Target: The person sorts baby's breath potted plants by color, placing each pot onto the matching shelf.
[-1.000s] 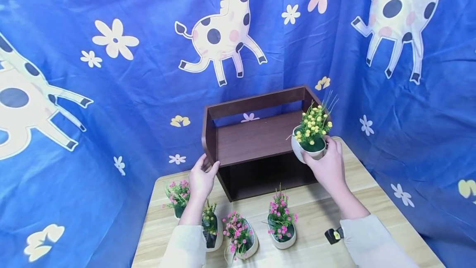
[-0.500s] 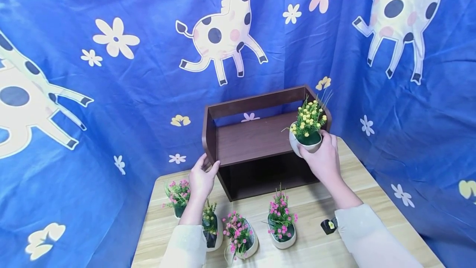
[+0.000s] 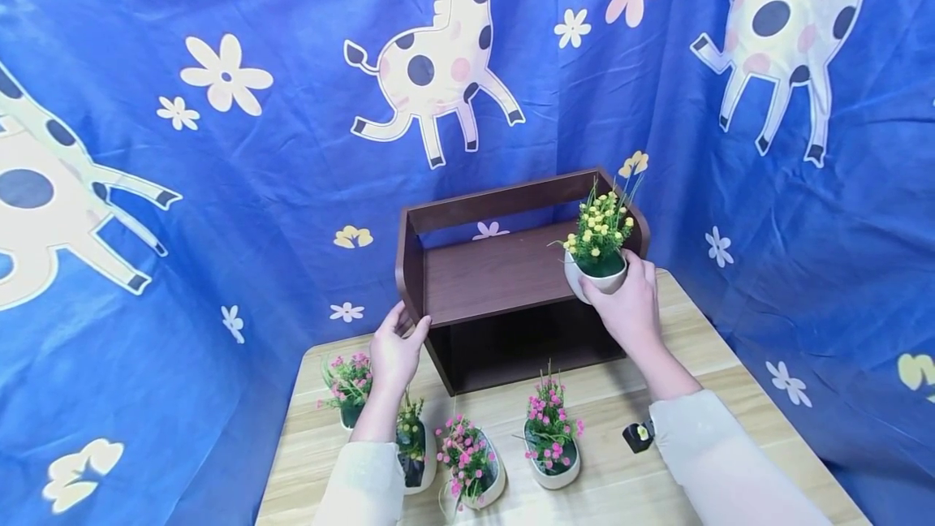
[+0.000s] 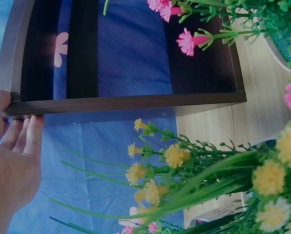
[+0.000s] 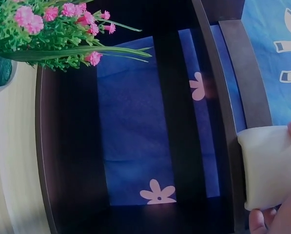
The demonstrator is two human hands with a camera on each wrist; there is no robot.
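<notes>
In the head view my right hand (image 3: 630,299) grips a white pot (image 3: 584,282) of small yellow flowers (image 3: 601,226), thumb on the near side. The pot is over the right front edge of the upper board of a dark brown desktop shelf (image 3: 504,266). From the right wrist, the pot (image 5: 269,165) appears with its base right at that board's edge. My left hand (image 3: 396,351) holds the front edge of the shelf's left side panel; in the left wrist view, thumb and fingers of the hand (image 4: 13,165) lie on either side of the panel (image 4: 126,103).
Along the front of the wood-grain table (image 3: 606,485) stand potted pink flowers (image 3: 553,428), a second pink one (image 3: 467,461), a yellow one (image 3: 412,449) partly behind my left arm, and another pink one (image 3: 351,384) at the left. A blue giraffe-print curtain (image 3: 292,185) encloses the table.
My right hand has carried the yellow-flowered pot a little left and further back over the shelf's upper board. The left hand stays on the side panel.
</notes>
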